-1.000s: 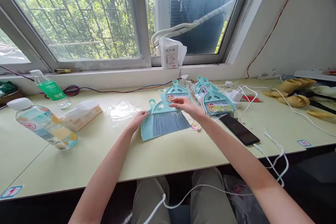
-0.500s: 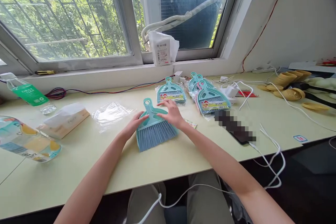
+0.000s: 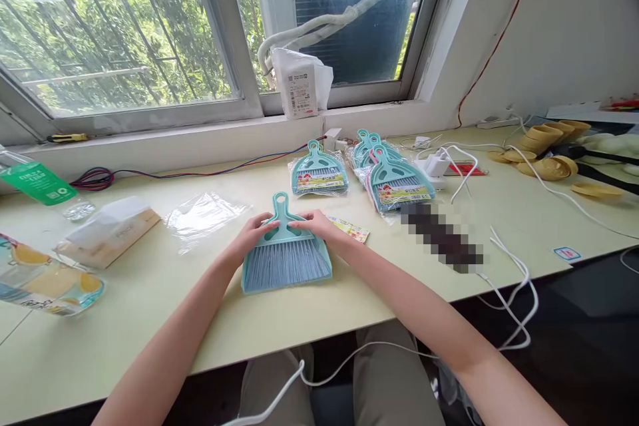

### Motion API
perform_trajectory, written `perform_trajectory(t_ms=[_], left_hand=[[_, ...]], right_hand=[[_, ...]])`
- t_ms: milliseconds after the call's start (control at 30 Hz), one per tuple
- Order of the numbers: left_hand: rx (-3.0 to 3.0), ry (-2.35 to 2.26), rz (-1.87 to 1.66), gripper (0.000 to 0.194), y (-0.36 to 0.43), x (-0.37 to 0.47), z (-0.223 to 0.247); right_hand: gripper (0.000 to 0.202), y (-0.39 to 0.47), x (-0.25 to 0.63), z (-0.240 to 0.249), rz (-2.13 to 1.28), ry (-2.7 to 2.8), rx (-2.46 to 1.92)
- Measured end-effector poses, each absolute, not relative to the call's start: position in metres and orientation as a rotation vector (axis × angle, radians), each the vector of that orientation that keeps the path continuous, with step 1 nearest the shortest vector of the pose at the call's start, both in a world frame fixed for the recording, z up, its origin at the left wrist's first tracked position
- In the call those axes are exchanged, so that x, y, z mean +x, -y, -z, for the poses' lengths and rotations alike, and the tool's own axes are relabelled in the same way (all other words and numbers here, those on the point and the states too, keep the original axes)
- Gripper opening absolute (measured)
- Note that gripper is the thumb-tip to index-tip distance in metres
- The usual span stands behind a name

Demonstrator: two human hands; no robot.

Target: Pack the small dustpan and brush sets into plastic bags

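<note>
A teal brush with blue-grey bristles (image 3: 287, 263) lies nested in a teal dustpan (image 3: 327, 271) near the table's front edge, handles pointing to the window. My left hand (image 3: 255, 234) grips the set's upper left side, thumb on top. On the upper right side, my right hand (image 3: 315, 225) holds it the same way, its thumb across the brush top. Part of a printed card (image 3: 353, 229) shows beside my right wrist. Behind stand a wrapped brush set (image 3: 319, 173) and, to its right, several more wrapped sets (image 3: 399, 183).
Crumpled clear plastic (image 3: 204, 216) and a tissue pack (image 3: 112, 229) lie to the left, near two bottles (image 3: 40, 183). On the right are a pixelated dark object (image 3: 442, 239), white cables (image 3: 519, 273) and yellow cups (image 3: 544, 140). A white package (image 3: 301, 86) stands on the windowsill.
The brush and dustpan have turned straighter, with the bristles now squarely inside the pan. My right hand has come down from the handle area to the set's right side. The view has shifted slightly.
</note>
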State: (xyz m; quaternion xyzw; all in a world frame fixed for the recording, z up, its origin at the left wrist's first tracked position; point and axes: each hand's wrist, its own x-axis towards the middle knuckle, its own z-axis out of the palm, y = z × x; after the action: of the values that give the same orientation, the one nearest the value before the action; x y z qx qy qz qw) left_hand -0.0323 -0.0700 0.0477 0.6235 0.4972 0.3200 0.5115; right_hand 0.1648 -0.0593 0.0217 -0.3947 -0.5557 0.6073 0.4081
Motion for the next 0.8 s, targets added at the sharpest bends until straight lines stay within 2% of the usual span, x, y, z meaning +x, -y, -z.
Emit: perform_trajectory(t_ms=[200,500,800], left_hand=[[1.481,-1.164,-0.75,0.038,0.072,-0.034,-0.052],[1.44,-1.185,-0.842,0.038,0.074,-0.03,-0.055],[1.398,-1.241,-0.863,0.042,0.075,-0.024,-0.053]], right_hand=[[0.04,0.066,0.159,-0.024,-1.569,1.288,-0.989],[0.034,0.067,0.155,-0.025,-1.481,1.275,-0.956],[0.036,0.063,0.17,-0.036,-1.526,1.476,-1.014]])
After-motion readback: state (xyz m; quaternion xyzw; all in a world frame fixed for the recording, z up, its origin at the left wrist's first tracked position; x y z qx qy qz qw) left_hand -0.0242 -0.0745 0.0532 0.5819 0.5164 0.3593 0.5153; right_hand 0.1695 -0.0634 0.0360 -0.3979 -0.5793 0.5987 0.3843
